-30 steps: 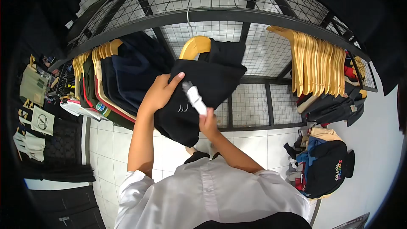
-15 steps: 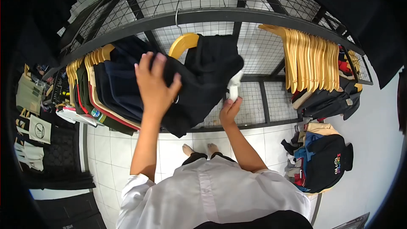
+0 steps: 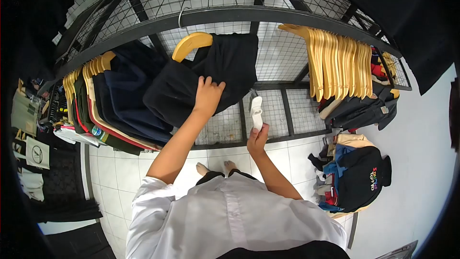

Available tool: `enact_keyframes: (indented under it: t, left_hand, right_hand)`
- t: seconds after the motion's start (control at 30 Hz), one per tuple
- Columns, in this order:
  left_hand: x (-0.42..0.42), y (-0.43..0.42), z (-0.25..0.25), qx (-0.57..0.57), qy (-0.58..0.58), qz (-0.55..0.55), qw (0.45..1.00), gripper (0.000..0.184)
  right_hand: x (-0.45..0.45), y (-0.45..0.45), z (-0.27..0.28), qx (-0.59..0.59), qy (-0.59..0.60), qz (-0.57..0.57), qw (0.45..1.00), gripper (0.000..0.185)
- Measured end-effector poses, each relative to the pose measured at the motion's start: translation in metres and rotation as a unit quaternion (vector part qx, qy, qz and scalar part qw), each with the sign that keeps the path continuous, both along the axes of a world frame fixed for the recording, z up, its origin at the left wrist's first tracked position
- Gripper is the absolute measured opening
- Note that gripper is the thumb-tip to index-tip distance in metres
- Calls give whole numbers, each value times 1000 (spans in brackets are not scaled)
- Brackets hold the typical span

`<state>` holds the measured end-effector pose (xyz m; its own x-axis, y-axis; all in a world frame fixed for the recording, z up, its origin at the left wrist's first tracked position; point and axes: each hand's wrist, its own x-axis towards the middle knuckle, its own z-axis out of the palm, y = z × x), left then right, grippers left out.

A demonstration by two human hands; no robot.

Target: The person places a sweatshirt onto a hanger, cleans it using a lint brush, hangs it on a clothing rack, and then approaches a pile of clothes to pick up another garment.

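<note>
A black garment hangs from the rack on a wooden hanger, its fabric bunched and folded. Against its front, my left hand has bent fingers gripping the cloth. My right hand is closed around the lower end of a white tagging gun. The tool points upward, just below and right of the garment's edge, with thin clear strands near its top. The two do not appear to touch.
A black metal rail crosses in front of me. Dark clothes hang close on the left, and bare wooden hangers crowd the right. On the right, a clothes pile sits low by the wall. White tiles lie underfoot.
My left hand has moved right and down from the garment's left side to its front, and its spread fingers have closed on the cloth. The tagging gun is lower, clear of the fabric.
</note>
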<state>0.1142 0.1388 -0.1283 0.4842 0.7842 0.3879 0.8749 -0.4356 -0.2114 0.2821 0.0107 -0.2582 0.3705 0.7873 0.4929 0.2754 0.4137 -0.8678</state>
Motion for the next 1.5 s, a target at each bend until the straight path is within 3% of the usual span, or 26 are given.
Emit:
enact_keyframes:
  t: [0.03,0.1,0.2,0.23,0.27,0.3,0.33,0.4,0.47,0.53,0.6,0.7,0.73,0.77,0.83,0.93,1.0,1.07,1.13,1.17,1.2,1.27,1.3,1.37,1.47,1.5]
  left_hand:
    - [-6,-4,2,2,1,0,1000,31]
    - [-18,-28,44,-125,-230,-133,956,35]
    - [-53,-62,64,-88,-498,-96,857,38]
    - [-63,-75,85,-181,-662,-18,727,41]
    - [-89,-72,85,-204,-795,-102,562,41]
    - [-93,-76,113,-182,-871,-134,435,43]
    - [-104,-76,137,-173,-891,-90,411,44]
    - [-120,-60,175,-196,-898,-221,326,42]
    - [-131,-40,193,-247,-892,-286,248,40]
    - [-121,-34,212,-236,-886,-287,276,40]
    - [-112,-31,222,-285,-850,-331,296,40]
    - [-108,-22,227,-333,-821,-369,283,38]
    - [-109,-21,228,-343,-811,-384,277,38]
    - [-110,-21,227,-356,-802,-396,270,37]
    - [-111,-24,230,-340,-809,-390,279,37]
    - [-106,-34,231,-336,-800,-408,284,36]
    - [-112,-36,227,-353,-777,-437,285,36]
    - [-125,-33,220,-313,-794,-376,361,35]
    - [-130,-39,226,-316,-802,-368,348,33]
    - [-133,-42,228,-321,-809,-362,334,32]
    - [-137,-42,225,-318,-812,-360,332,32]
    - [-146,-43,216,-290,-833,-317,349,29]
    - [-146,-45,211,-287,-837,-314,344,29]
    - [-146,-48,207,-279,-839,-312,348,26]
    - [-137,-56,206,-269,-840,-318,347,24]
    - [-135,-58,204,-265,-843,-315,345,24]
  right_hand:
    - [3,-4,-1,-15,-6,-5,1000,36]
    - [13,-5,3,-28,-10,-9,1000,33]
    - [33,-7,22,-200,-159,8,967,25]
    - [39,-5,22,-176,-238,60,953,26]
    - [42,-5,22,-152,-316,113,929,28]
    - [41,-4,28,-160,-347,170,908,29]
    - [39,2,35,-161,-347,174,907,29]
    - [31,24,61,-18,-406,206,890,30]
    - [22,60,106,123,-415,127,893,28]
    - [12,96,134,193,-402,58,893,30]
    - [-3,117,119,129,-450,106,877,29]
    - [-15,116,61,95,-605,161,774,37]
    - [-14,112,62,53,-654,240,715,39]
    - [-17,106,60,54,-655,243,713,39]
    - [-24,96,83,190,-561,190,783,42]
    - [-22,101,99,198,-479,113,848,43]
    - [-20,103,66,136,-537,125,823,42]
    - [-12,100,-7,-81,-634,208,741,40]
    - [-8,79,-77,-127,-573,162,793,41]
    - [5,74,-53,-197,-671,356,620,40]
    - [1,68,-36,-197,-673,358,616,40]
    - [-7,55,-14,-96,-611,328,714,32]
    - [-9,54,3,-98,-614,332,709,32]
    - [-17,71,32,-34,-503,307,807,27]
    - [-6,98,14,70,-487,215,844,21]
    - [-3,92,2,-96,-551,182,809,24]
